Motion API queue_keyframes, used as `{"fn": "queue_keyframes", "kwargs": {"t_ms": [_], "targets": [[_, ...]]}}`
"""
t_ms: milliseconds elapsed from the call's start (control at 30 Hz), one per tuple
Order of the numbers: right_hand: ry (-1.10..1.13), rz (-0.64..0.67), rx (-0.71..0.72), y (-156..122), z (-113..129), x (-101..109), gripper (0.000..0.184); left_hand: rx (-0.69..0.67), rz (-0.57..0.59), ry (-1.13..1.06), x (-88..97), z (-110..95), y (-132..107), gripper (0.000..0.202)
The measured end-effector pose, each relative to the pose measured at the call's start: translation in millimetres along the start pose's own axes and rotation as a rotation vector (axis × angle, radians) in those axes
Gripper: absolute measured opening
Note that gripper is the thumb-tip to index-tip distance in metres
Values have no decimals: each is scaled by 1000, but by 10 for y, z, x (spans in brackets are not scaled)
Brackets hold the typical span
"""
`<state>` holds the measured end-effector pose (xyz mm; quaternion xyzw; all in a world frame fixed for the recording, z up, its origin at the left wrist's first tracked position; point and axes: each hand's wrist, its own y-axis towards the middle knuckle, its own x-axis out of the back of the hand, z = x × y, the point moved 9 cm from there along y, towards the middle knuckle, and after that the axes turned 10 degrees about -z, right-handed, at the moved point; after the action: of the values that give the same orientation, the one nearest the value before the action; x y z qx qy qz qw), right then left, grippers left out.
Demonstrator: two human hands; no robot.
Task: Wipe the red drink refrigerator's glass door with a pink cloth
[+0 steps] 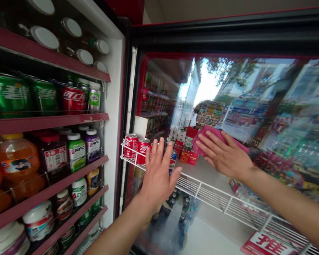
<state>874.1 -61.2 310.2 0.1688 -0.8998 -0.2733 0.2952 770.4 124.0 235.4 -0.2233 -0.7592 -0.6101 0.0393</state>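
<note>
My right hand (223, 152) presses a pink cloth (215, 132) against the glass (220, 117) of an open fridge door, its fingers laid over the cloth and holding it there. To the left, my left hand (159, 170) is open and empty, fingers extended and thumb apart. It is in front of the white wire rack (202, 187) on the door, nearest to the red cola cans (144, 147) and a blue can (173, 159). Whether its fingertips touch anything cannot be made out.
Left of the door, fridge shelves hold green cans (9, 92), a red cola can (73, 98), orange drink bottles (17, 166) and small juice bottles (76, 150). A red-and-white sign (271, 243) is low on the door. Street and shop reflections blur across the glass.
</note>
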Motion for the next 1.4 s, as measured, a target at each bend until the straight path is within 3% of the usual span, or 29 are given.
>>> {"fn": "queue_keyframes", "kwargs": {"t_ms": [233,433,600,733,833,967,1133,1400], "targets": [[145,13,59,1038,523,-595,82,6,-46,68,244,551,45,80],[81,69,209,1800,812,-987,63,25,-96,113,458,1015,104,80],[-90,160,284,2329,1037,-1265,63,5,-137,121,539,1204,159,82],[-166,120,281,2619,1177,-1378,61,-8,-163,140,542,1251,188,82],[-210,78,263,2664,1191,-1370,59,-20,-174,141,508,1222,199,81],[-251,69,158,2539,1017,-1264,64,-14,-169,123,427,1102,199,80],[-149,-88,-13,2224,598,-854,61,-60,-160,89,302,781,204,81],[-169,-55,-203,1440,-162,-166,70,-122,-139,28,25,52,230,78]]}}
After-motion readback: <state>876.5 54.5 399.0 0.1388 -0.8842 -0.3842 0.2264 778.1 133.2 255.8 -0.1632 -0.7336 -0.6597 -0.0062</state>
